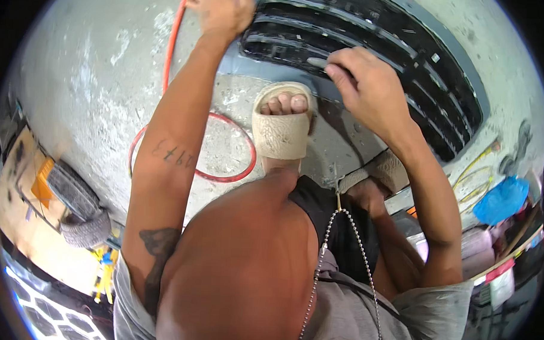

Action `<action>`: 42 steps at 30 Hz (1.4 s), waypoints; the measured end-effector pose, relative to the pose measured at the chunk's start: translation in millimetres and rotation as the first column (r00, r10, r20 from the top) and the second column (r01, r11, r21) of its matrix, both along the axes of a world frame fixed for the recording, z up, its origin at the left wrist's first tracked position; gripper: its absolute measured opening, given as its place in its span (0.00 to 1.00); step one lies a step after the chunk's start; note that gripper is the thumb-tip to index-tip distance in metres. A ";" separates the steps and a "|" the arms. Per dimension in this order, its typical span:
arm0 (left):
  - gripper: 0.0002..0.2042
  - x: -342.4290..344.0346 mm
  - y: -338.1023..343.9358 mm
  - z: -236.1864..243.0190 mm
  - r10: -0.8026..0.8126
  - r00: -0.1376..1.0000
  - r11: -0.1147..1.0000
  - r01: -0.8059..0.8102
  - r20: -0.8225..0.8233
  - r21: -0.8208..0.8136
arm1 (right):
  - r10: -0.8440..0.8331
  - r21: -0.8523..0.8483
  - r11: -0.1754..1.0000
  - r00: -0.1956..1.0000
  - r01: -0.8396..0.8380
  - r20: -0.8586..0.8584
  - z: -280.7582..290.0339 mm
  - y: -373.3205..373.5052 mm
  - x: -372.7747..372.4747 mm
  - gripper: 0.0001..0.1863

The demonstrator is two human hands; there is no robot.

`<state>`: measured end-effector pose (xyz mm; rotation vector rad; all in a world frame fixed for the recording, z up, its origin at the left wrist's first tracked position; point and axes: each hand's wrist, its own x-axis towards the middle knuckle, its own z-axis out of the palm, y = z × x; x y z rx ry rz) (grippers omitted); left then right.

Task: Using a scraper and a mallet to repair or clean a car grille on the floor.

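Note:
A black slatted panel (324, 37), much like a vehicle grille, lies on the floor at the upper right, its surface dotted with small pale specks. Over its near edge is my right hand (371, 83), thumb and fingers curled together. A small pale oval thing (316, 62) shows at those fingertips, too indistinct to name. My left hand (225, 11) reaches to the top edge of the view, beside the panel's left end and close to a red hose (171, 49). The picture's edge cuts off part of its fingers, so its grip is unclear.
The red hose loops on the stained concrete floor (101, 98) beside my sandalled foot (279, 134). Tyres (85, 230) stand at the left by a wooden board (20, 188). A blue plastic bag (503, 200), a yellow cord (473, 168) and clutter lie at the right.

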<state>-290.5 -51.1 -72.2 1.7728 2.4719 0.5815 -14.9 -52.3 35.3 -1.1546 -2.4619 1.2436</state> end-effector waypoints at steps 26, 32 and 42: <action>0.23 -34.5 11.3 28.4 0.148 0.837 0.974 -0.032 0.526 -0.223 | 0.210 -0.088 0.973 0.656 -0.214 0.725 116.5 -58.8 306.4 0.13; 0.08 85.2 -23.8 66.4 -0.543 0.734 0.837 0.513 0.409 0.190 | -0.147 0.058 0.989 0.909 0.135 0.389 81.7 -124.2 292.9 0.13; 0.13 171.6 -106.4 45.1 -0.495 0.683 0.805 0.593 0.536 -0.013 | 0.303 0.262 0.887 0.907 -0.380 0.291 -53.3 -131.6 143.9 0.09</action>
